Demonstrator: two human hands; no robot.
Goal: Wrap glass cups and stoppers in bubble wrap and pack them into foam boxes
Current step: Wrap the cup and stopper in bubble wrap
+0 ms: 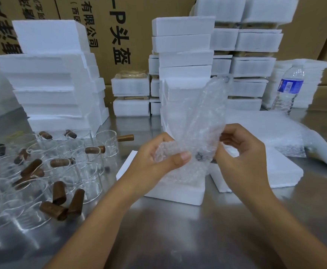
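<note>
Head view: my left hand (158, 158) and right hand (242, 152) both pinch the bubble wrap (203, 117), held upright over a foam box (178, 193) at centre. Glass cups (77, 171) and brown stoppers (58, 191) stand near left.

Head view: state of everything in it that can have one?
bubble wrap, held up off the table, lower part bunched, upper end loose
left hand, grips the wrap's lower part
right hand, pinches the wrap's edge
glass cups, upright, unwrapped
stoppers, loose, lying on and among the cups
foam box, flat under the hands, inside hidden
foam stacks, standing
water bottle, upright
</note>
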